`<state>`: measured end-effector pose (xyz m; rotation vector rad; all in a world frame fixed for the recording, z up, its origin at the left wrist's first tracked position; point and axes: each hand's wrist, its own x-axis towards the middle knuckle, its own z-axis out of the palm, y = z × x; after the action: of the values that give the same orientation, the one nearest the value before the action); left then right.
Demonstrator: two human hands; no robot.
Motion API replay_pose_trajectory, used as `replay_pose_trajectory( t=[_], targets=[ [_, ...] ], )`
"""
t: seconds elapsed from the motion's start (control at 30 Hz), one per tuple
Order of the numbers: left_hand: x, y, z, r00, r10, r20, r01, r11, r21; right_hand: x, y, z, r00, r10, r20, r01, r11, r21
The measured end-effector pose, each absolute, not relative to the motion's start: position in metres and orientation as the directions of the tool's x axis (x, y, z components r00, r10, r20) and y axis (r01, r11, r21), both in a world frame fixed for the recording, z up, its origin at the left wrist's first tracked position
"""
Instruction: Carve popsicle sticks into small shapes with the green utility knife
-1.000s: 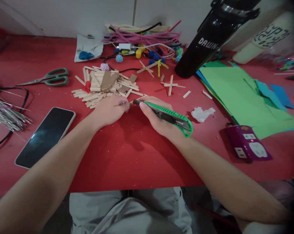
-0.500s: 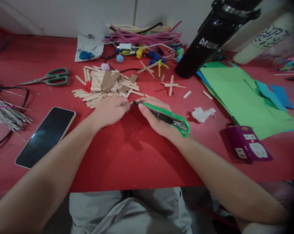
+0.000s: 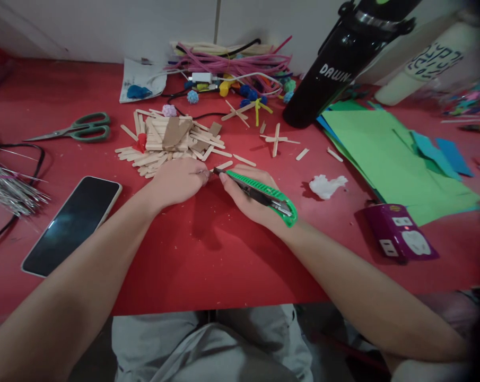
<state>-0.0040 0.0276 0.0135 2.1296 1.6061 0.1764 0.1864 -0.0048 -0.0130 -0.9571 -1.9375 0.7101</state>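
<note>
Risk of a cut finger: right hand point(image 3: 251, 197) grips a green utility knife point(image 3: 259, 193), blade tip just beside the left hand point(image 3: 179, 182), which pins something small, hidden, on the red table point(image 3: 208, 254). A slip would drive the blade into those fingertips.

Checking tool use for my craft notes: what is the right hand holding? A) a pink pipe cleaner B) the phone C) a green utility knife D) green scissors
C: the right hand grips the green utility knife, blade toward the left hand; the scissors lie untouched.
</note>
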Motion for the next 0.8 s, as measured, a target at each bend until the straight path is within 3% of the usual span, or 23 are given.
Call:
replay_pose_trajectory(
  t=[0.6, 0.8],
  targets=[
    [-0.005, 0.0299, 0.0139, 0.3, 0.938, -0.173, 0.854, -0.183, 0.486, 0.1845, -0.0054, -0.0111, -0.376, 0.807, 0.456, 0.364, 0.581, -0.728],
    [-0.0034, 0.0285, 0.0167, 0.287, 0.935, -0.21, 0.882, -0.172, 0.439, 0.1832, -0.0022, -0.0184, -0.362, 0.803, 0.474, 0.318, 0.584, -0.747]
  ],
)
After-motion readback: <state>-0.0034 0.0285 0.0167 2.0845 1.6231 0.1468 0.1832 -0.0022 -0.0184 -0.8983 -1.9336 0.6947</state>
